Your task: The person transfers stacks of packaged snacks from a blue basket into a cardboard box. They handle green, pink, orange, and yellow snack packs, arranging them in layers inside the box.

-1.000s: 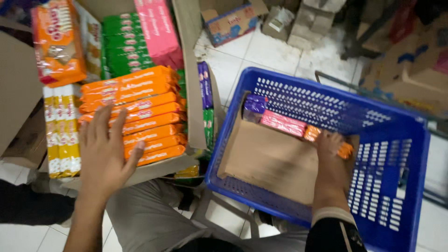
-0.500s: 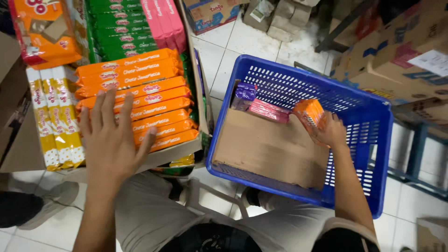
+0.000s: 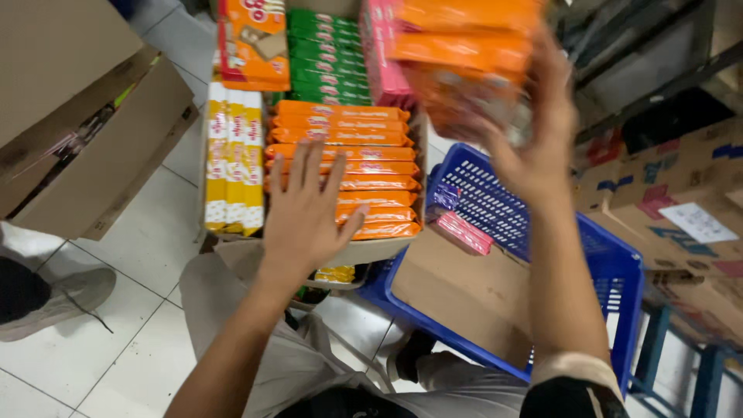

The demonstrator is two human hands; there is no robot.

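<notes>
A: Head view: the right hand [image 3: 534,147] has come up out of the blue basket [image 3: 619,271] and now holds a blurred stack of orange packets [image 3: 464,54] high over the open carton [image 3: 387,249].

B: A moment ago that hand was down in the basket with one orange packet. And its fingers?

A: Curled round the stack from below, gripping it. The left hand [image 3: 306,213] has stayed flat on the orange rows [image 3: 364,139] in the carton, fingers spread.

B: So the packets are travelling away from the basket.

A: It looks so. A pink packet [image 3: 463,232] and a purple one [image 3: 445,195] remain on the basket's cardboard liner [image 3: 464,294].
</notes>
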